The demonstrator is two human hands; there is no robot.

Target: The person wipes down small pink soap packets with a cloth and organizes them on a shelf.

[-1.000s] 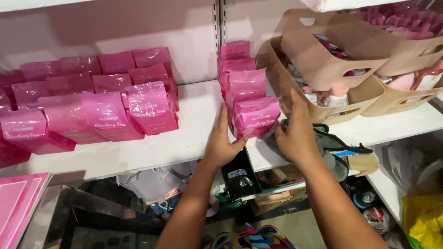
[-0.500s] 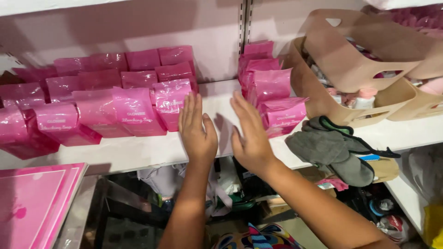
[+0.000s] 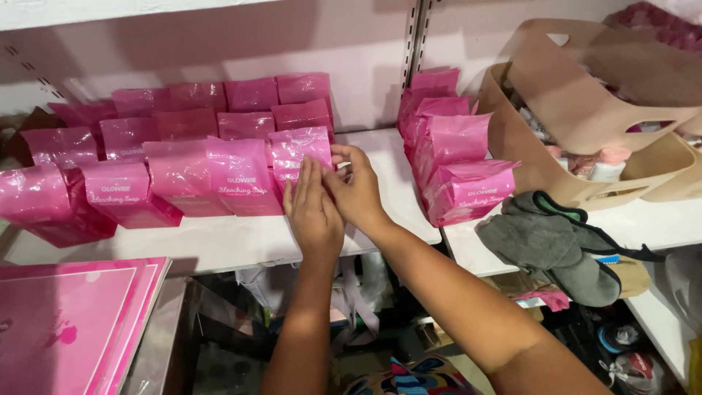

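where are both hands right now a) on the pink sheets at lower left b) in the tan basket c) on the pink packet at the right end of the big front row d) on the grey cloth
c: the left hand and right hand both rest on the pink packet ending the front row on the white shelf, away from the tan basket and grey cloth.

Both hands (image 3: 333,197) apparently against pink packet (image 3: 300,150)

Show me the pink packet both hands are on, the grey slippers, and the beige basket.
pink packet (image 3: 296,150), head view, upper front.
grey slippers (image 3: 545,241), head view, top of nearer slipper.
beige basket (image 3: 534,172), head view, front wall.
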